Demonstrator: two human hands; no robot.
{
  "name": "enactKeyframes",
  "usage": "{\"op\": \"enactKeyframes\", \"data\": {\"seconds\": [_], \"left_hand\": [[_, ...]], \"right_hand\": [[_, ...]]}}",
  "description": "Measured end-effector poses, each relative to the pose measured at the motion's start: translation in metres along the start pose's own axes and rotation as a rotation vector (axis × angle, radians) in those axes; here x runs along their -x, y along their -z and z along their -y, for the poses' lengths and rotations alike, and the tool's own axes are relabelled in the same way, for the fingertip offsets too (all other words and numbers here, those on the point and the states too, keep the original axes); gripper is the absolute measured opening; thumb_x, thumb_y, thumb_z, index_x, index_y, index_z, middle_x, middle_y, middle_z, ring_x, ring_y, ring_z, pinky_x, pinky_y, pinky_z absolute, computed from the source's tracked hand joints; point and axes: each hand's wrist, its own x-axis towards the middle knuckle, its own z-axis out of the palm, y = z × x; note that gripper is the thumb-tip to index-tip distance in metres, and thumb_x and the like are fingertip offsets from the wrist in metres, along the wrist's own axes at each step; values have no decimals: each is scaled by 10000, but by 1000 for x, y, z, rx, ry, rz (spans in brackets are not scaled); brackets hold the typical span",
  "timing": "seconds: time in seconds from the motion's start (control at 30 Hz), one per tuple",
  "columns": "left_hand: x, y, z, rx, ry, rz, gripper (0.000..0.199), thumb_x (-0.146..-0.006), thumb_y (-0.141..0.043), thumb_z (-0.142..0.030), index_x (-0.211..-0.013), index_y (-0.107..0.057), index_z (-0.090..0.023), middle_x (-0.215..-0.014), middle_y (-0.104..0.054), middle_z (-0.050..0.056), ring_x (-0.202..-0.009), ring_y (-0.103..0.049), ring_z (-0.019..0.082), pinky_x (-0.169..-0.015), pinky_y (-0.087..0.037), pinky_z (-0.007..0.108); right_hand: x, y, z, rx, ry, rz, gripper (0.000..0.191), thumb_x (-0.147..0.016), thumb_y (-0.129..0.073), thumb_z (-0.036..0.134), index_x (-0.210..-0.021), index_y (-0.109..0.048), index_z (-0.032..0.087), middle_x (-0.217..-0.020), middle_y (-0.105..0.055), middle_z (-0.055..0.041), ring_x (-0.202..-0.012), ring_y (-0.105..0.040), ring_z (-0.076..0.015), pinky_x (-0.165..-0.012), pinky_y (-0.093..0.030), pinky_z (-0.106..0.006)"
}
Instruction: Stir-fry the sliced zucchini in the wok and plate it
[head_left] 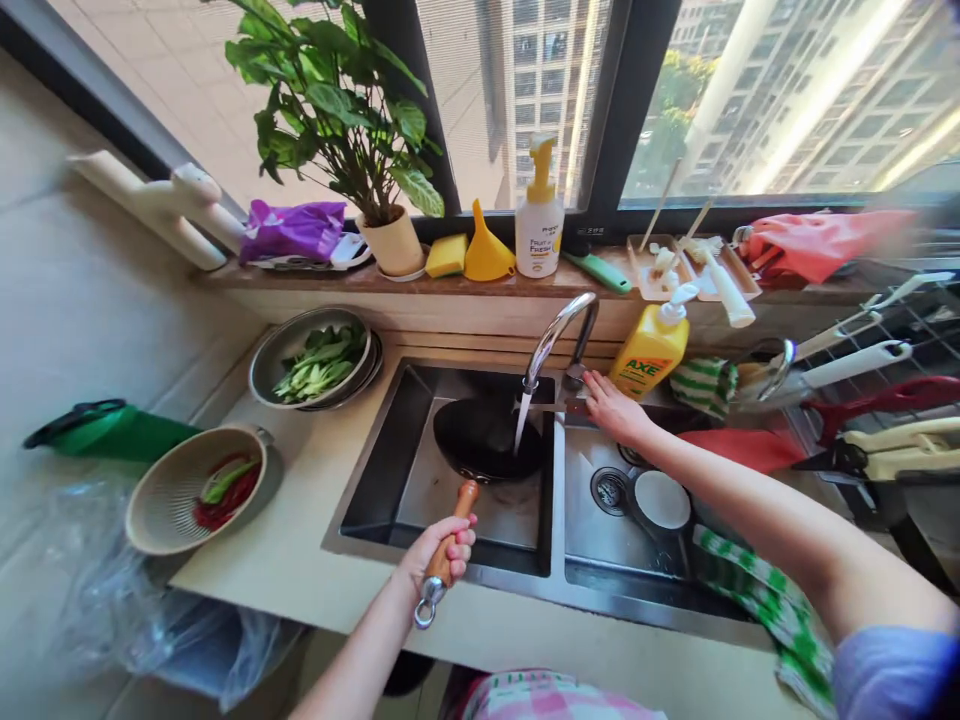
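A black wok (487,435) is tilted in the left basin of the sink (559,520), under a stream of water from the chrome faucet (559,330). My left hand (442,550) is wrapped round its wooden handle (467,497), with the metal hanging ring sticking out below. My right hand (616,408) reaches across the right basin, its fingers on the faucet handle (576,375) at the base. Just below those fingers, a brown-handled utensil (576,407) lies across the sink divider; its far end is partly hidden.
At left are a bowl of cut greens (319,365) and a colander (161,500) with red and green peppers. A yellow soap bottle (649,350) stands behind my right hand. A ladle-like black utensil (661,500) lies in the right basin. A dish rack (885,330) is at right.
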Motion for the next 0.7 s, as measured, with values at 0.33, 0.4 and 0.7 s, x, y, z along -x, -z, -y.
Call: {"op": "enactKeyframes", "data": {"seconds": [0.33,0.4,0.7], "left_hand": [[89,32,-24,-447,119,-245,375,-570,-624,-225,-886,-421,-231,-465,-495,-109,-307,-438,76,-300,-288,140],[113,41,-26,-572,114,-247,397,-595,-602,-249,-947,-420,-229,-440,-488,-111,-303,-443,84,-299,-313,146],[179,63,3,-709,-18,-170,758,-672,-627,-365,-1324,-270,-217,-456,-493,-114,-305,-449,86,-310,-344,153]], "right_hand": [[43,-23,15,-179,-95,-111,145,-836,-508,129,-906,-635,119,-1488,-315,-178,-1394,-197,-348,-1097,-235,-522],[73,-29,35,-210,-152,-170,114,-843,-537,183,-910,-610,127,-1442,-375,-197,-1332,-324,-346,-1036,-324,-507],[207,-79,164,-624,-573,-101,183,-907,-435,351,-817,-493,202,-806,-619,-44,-704,-585,-185,-568,-321,-264]]}}
